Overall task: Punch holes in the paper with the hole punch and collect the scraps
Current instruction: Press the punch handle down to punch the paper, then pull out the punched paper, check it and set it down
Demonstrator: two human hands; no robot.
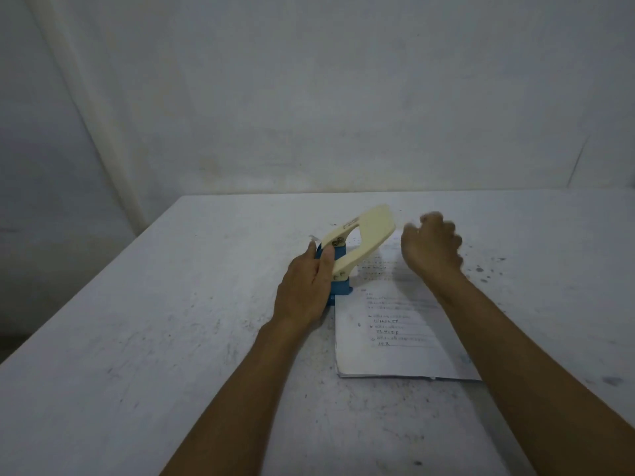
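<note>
White, scuffed and stained, the table [144, 338] stands against a pale wall. Near its middle lies the paper [395, 338], a thin stack with printed and handwritten lines. The hole punch [357, 249] stands at the far left edge of this paper. Its blue base sits on the table and its cream lever is raised, pointing far and right. The left hand [305, 290] grips the blue base from the left side, with fingers wrapped around it. The right hand [429, 249] is above the far part of the paper, just right of the lever. It is blurred, with fingers curled loosely, and holds nothing visible.
</note>
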